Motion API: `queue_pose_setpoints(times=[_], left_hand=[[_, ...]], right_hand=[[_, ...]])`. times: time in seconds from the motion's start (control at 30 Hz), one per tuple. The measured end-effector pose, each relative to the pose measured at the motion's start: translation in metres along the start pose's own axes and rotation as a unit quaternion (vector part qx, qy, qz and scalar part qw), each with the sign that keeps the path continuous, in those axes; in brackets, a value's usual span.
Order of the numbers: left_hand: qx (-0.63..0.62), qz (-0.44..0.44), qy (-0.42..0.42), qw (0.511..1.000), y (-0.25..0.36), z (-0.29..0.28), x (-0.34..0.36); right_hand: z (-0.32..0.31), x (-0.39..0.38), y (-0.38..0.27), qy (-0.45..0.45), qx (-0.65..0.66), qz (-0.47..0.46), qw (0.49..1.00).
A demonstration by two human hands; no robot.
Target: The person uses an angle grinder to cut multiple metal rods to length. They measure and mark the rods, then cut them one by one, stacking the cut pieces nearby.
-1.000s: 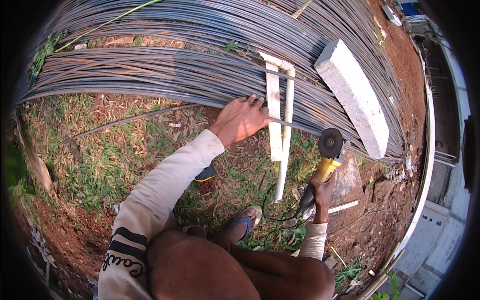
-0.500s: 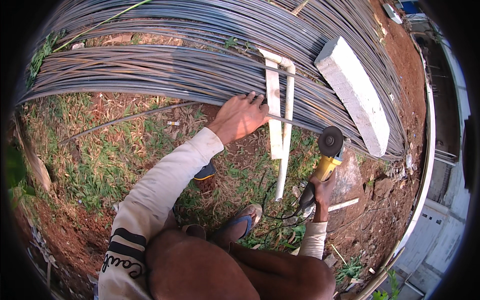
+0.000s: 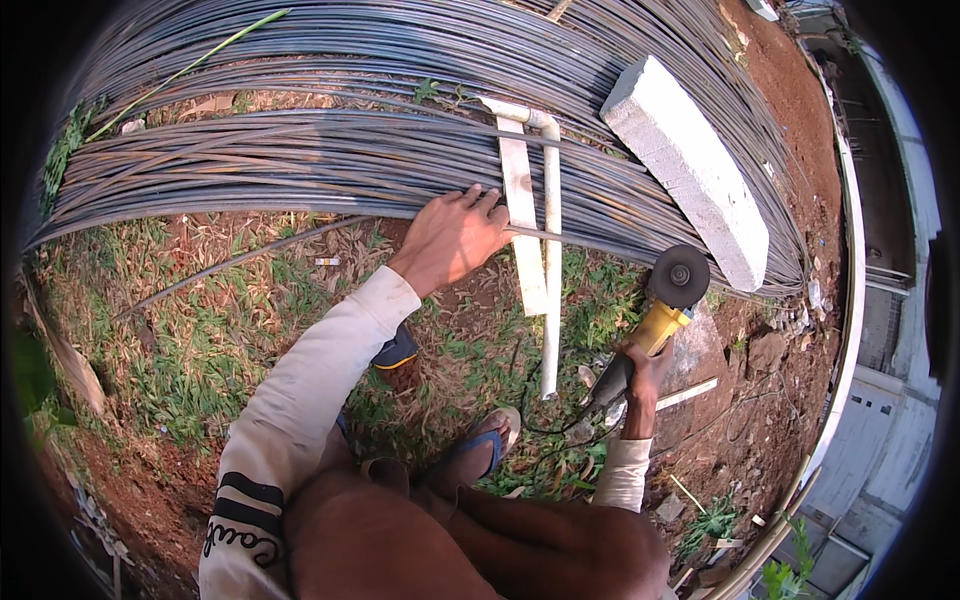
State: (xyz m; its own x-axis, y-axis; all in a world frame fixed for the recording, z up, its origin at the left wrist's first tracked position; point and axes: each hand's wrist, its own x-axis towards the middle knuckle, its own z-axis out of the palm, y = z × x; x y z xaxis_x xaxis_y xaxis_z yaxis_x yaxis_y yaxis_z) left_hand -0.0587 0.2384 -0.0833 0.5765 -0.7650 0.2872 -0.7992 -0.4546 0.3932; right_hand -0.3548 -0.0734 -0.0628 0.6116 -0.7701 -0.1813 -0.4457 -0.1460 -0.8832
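Observation:
My left hand (image 3: pixel 455 235) is closed over a steel rod at the near edge of a large bundle of long steel rods (image 3: pixel 300 160). Its fingertips rest on the bars, and the palm side is hidden. My right hand (image 3: pixel 648 372) grips a yellow and black angle grinder (image 3: pixel 655 328), whose dark round disc (image 3: pixel 680 276) points away from me, close to the near rods. I cannot tell whether the disc touches them. Between my hands, a white pipe with an elbow (image 3: pixel 552 250) and a flat pale strip of wood (image 3: pixel 520 210) lie across the bundle.
A long white block (image 3: pixel 690 170) lies on the rods at the right. The grinder's dark cable (image 3: pixel 545 432) trails over grass near my sandalled foot (image 3: pixel 490 445). A dark object with an orange edge (image 3: pixel 398 350) sits under my left forearm. A pale curved edge (image 3: pixel 850 300) runs along the right.
The view has shifted slightly. The grinder has moved a little right, with its disc now tilted further rightward. My left hand stays on the rod.

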Motion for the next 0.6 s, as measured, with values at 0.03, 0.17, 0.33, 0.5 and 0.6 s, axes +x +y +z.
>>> queue_pose_setpoints(times=[0.03, 0.17, 0.33, 0.5, 0.6], left_hand=[[-0.004, 0.006, 0.009, 1.000, 0.001, -0.002, 0.001], [-0.028, -0.051, -0.044, 0.997, 0.011, -0.023, 0.011], [-0.024, 0.060, 0.042, 0.997, 0.064, -0.070, 0.067], [-0.001, 0.179, -0.133, 0.975, 0.169, -0.072, 0.174], [0.026, 0.221, -0.265, 0.938, 0.235, -0.030, 0.234]], right_hand=[[-0.005, -0.006, 0.001, 0.018, 0.030, 0.009, 0.999], [-0.039, -0.041, 0.000, 0.078, 0.077, 0.002, 0.994], [-0.081, -0.091, 0.016, 0.177, 0.136, 0.014, 0.975], [-0.117, -0.133, 0.041, 0.240, 0.190, 0.048, 0.951], [-0.126, -0.148, 0.062, 0.276, 0.209, 0.070, 0.936]])
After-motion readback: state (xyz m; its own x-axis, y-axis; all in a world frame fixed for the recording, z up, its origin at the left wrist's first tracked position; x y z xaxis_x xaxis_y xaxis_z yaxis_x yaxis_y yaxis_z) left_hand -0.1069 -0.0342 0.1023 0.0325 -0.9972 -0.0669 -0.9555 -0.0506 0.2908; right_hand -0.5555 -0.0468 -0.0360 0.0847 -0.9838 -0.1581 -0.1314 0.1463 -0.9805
